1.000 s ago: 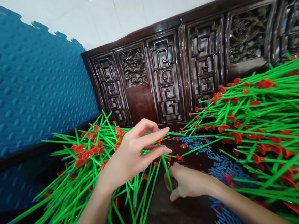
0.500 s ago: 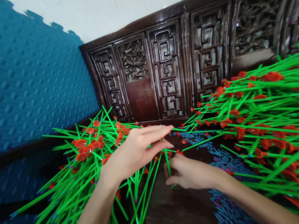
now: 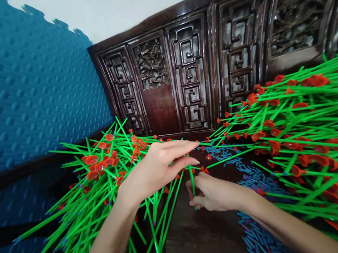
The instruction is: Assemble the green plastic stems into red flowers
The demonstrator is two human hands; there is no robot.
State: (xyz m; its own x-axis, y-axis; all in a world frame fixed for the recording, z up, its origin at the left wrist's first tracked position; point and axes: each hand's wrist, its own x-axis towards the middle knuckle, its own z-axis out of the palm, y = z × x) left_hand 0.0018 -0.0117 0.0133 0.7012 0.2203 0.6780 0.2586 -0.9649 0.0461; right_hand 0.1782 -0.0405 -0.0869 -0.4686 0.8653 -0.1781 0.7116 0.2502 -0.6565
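Note:
A thin green plastic stick [image 3: 192, 182] stands nearly upright between my hands. My left hand [image 3: 157, 166] is at its upper end, fingers long and straight above the thumb, with the stick running up between thumb and fingers. Its very top is hidden there. Lower down, my right hand [image 3: 212, 193] pinches the same stick close to its bottom end, fingers curled round it. A pile of green sticks with orange-red suction cups [image 3: 92, 160] lies left of my left hand. Blue and purple short pieces [image 3: 256, 234] are scattered beneath my right forearm.
A larger heap of green sticks with orange-red cups [image 3: 303, 144] fills the right side. Behind rises a carved dark wooden backrest [image 3: 160, 111]. At the left stands a blue bumpy foam mat [image 3: 39, 93]. Below my hands is a dark wooden surface [image 3: 200, 236].
Both hands and the upright stick appear slightly further right in the picture. The view has shifted a little; both hands keep nearly the same pose.

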